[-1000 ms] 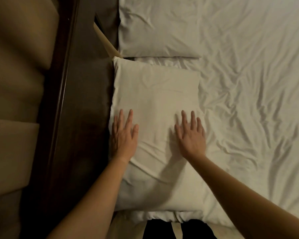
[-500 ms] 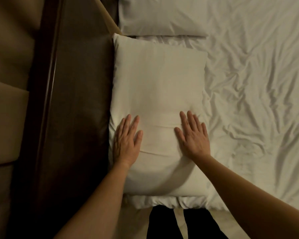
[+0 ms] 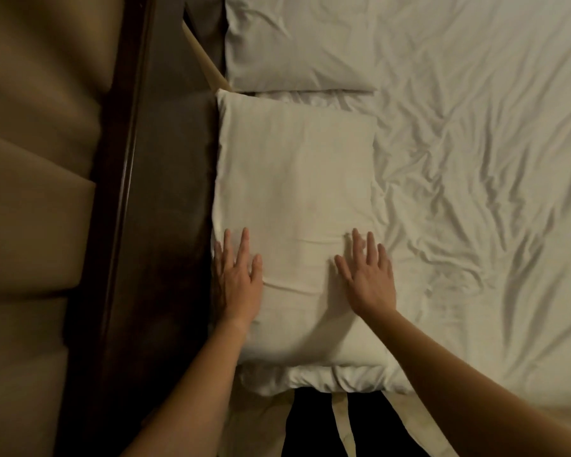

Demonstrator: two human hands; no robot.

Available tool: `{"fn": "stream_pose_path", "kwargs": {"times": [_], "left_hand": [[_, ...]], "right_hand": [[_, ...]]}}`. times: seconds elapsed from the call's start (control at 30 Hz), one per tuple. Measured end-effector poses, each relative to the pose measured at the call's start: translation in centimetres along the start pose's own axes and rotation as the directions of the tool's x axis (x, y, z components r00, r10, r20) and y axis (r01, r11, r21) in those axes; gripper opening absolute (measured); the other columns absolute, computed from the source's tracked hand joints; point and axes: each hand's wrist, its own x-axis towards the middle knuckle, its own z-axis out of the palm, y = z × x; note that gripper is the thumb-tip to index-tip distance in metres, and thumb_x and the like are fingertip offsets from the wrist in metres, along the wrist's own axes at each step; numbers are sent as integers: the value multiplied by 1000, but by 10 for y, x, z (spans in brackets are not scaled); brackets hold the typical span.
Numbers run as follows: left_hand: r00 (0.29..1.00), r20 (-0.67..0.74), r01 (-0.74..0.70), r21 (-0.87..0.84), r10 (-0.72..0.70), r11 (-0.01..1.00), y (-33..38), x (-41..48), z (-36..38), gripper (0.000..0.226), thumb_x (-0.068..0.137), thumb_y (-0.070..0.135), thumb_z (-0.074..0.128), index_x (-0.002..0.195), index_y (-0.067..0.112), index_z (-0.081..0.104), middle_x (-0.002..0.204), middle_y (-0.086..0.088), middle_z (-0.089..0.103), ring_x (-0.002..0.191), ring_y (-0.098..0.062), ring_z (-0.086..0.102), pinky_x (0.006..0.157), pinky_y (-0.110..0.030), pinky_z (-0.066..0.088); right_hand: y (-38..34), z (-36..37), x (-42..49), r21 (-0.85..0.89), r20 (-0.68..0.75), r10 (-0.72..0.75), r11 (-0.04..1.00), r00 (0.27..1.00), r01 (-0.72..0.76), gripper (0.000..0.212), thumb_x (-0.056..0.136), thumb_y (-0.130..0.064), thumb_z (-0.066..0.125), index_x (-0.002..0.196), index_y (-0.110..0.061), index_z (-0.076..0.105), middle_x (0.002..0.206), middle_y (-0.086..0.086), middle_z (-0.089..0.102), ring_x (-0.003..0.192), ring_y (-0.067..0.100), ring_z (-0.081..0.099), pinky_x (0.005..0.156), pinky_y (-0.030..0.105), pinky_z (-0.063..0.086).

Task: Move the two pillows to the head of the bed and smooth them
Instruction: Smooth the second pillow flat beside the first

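Two white pillows (image 3: pixel 297 179) (image 3: pixel 294 41); left hand (image 3: pixel 238 282), right hand (image 3: pixel 370 278), each grip flat-open on the nearer.

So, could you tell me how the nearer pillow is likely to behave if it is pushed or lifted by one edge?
The near pillow is probably soft and floppy: its case creases between the left hand and right hand, both flat on it. Lifted by one edge, it would likely sag. Pushed, it may bunch rather than slide, since the sheet is wrinkled cloth.

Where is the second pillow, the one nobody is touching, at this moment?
In the head view, the second pillow lies at the top of the frame against the dark wooden headboard, just beyond the nearer pillow that both hands press.
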Motion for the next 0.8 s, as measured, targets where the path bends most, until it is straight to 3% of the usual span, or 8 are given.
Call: {"fn": "stream_pose_path", "kwargs": {"times": [0.13,0.23,0.37,0.8], "left_hand": [[979,28,-204,65,202,977,14,-36,12,62,110,45,40,167,32,23,176,-3,13,163,-24,4,131,-41,11],[980,92,-185,122,174,975,4,-56,31,63,110,51,34,168,32,19,177,-2,12,163,-24,6,130,-47,17],[979,119,-191,224,168,956,-25,-64,43,65,108,59,28,168,39,10,177,4,10,163,-20,8,129,-45,16],[971,168,-207,247,168,947,-44,-61,31,66,106,60,40,166,38,24,174,3,22,160,-21,22,125,-47,26]], "right_hand": [[-33,32,-33,-18,5,-147,989,989,147,75,102,-79,9,162,-48,-21,176,-6,-17,162,26,-12,129,52,-3],[-40,56,-42,-18,-3,-182,983,983,182,75,103,-78,13,163,-48,-19,175,-6,-20,160,26,-20,127,54,-7],[-29,68,-38,-56,-27,-168,985,985,166,73,104,-77,15,163,-49,-17,176,-7,-15,161,22,-18,130,51,-3],[10,50,-30,-70,23,-154,985,988,155,72,100,-83,13,160,-57,-16,177,-13,-7,162,14,-8,131,50,5]]}}
